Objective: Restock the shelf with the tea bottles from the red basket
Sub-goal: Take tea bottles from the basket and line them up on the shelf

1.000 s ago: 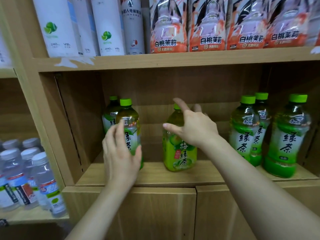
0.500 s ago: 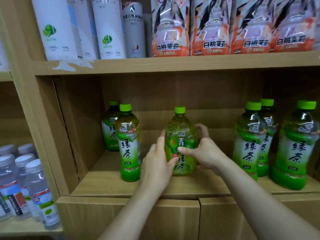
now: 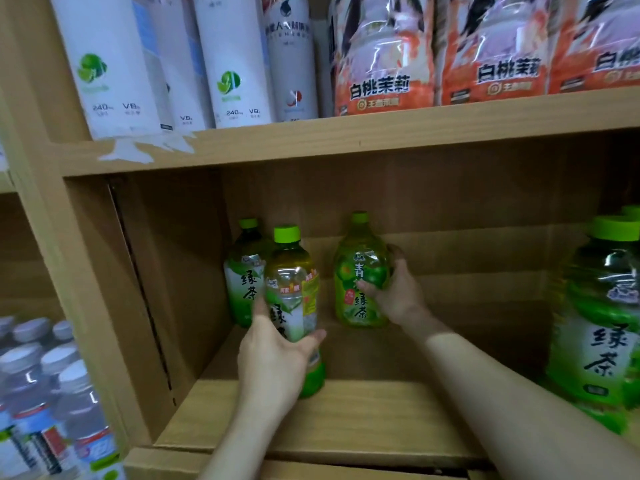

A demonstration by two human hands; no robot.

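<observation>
On the wooden shelf [image 3: 346, 410] my left hand [image 3: 273, 362] grips the front green tea bottle [image 3: 291, 289] low on its body; the bottle has a green cap and stands upright. Right behind it stands another green tea bottle [image 3: 242, 271]. My right hand [image 3: 394, 292] holds the yellow-green plum tea bottle [image 3: 360, 271] by its right side, deeper in the shelf. More green tea bottles [image 3: 602, 323] stand at the right edge. The red basket is out of view.
The upper shelf [image 3: 346, 136] carries white lime-drink bottles [image 3: 107, 64] and orange peach-jasmine packs [image 3: 384, 53]. Several water bottles [image 3: 45, 393] fill the left compartment behind the wooden divider [image 3: 93, 306]. Bare shelf board lies between the plum tea and the right-hand bottles.
My left hand moved from the plum tea bottle to the front green tea bottle and gripped it. The plum tea bottle sits further back with my right hand still on it. The camera came closer.
</observation>
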